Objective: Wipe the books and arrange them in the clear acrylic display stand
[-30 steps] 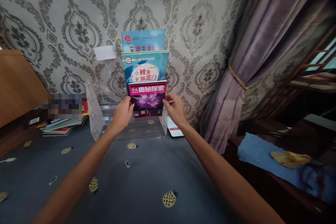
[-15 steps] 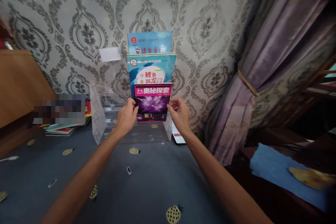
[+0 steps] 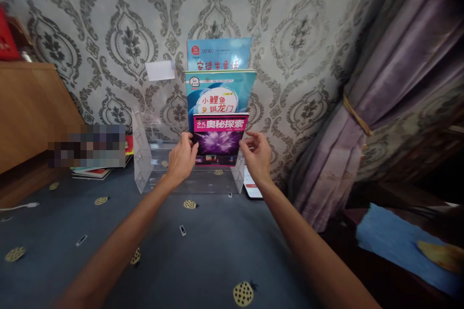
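A pink-and-black book (image 3: 219, 142) with a purple burst on its cover leans upright at the front of a clear acrylic stand (image 3: 142, 164). My left hand (image 3: 182, 158) is closed on its left edge, thumb in front. At the right edge, my right hand (image 3: 258, 154) pinches it between thumb and curled fingers. Behind it rises a teal book (image 3: 221, 91) with a white oval on the cover. Farthest back and highest stands a light blue book (image 3: 219, 52). The lower parts of both rear books are hidden.
A phone (image 3: 253, 184) lies by the stand's right side. Stacked books (image 3: 92, 173) sit at the left, partly blurred out. A white cable (image 3: 25, 205) lies on the grey pineapple-print cloth (image 3: 159, 270). Patterned wall and a tied curtain (image 3: 328, 174) border the back and right.
The camera view has turned slightly left, so everything appears farther right. Both hands stay at the pink-and-black book's edges, with little visible movement against the stand.
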Demonstrator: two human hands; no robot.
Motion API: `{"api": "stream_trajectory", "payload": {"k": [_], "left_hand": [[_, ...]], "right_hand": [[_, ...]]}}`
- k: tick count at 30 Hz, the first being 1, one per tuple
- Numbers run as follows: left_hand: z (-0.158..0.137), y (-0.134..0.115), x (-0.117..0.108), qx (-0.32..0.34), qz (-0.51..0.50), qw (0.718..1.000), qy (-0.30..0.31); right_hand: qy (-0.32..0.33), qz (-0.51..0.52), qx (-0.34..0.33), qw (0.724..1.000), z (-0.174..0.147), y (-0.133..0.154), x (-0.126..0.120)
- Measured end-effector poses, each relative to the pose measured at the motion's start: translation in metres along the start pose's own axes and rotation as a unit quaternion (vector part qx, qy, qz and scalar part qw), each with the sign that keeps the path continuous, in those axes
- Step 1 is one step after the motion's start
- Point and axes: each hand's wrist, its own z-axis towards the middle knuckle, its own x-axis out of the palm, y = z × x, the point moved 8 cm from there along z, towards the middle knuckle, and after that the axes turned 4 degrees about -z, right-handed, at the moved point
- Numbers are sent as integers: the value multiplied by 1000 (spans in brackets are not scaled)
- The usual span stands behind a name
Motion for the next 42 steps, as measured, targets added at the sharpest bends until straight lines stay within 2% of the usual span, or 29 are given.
{"api": "stream_trajectory", "payload": {"k": [8,14,18,22,25,26,28,30,32,36,39,42], "left_hand": [[-7,-2,-8,64,-30,996,-45],[-15,-1,-8,70,-40,997,7],[-25,-5,-11,95,-16,995,21],[-34,2,-29,138,29,990,16],[-33,34,-64,137,63,989,-12],[-31,50,-82,129,98,986,-41],[-27,92,-120,64,168,978,-104],[-22,139,-153,-32,233,964,-125],[-20,180,-171,-103,305,943,-85],[-21,235,-181,-168,400,899,66],[-24,254,-184,-194,424,875,135],[-23,257,-189,-180,430,870,159]], "right_hand": [[11,2,9,1000,-2,2,3],[5,-5,31,1000,-14,7,2],[-9,-1,52,999,-20,3,-1],[-8,-2,53,999,-23,2,-4],[2,-5,61,998,-25,1,-6],[4,-7,63,998,-27,2,-7],[8,-13,61,998,-30,3,-8],[17,-19,59,998,-35,5,-8],[29,-22,63,997,-41,8,-9],[74,-31,99,992,-59,9,-8],[105,-50,105,988,-75,7,-8],[127,-71,104,984,-92,0,-10]]}}
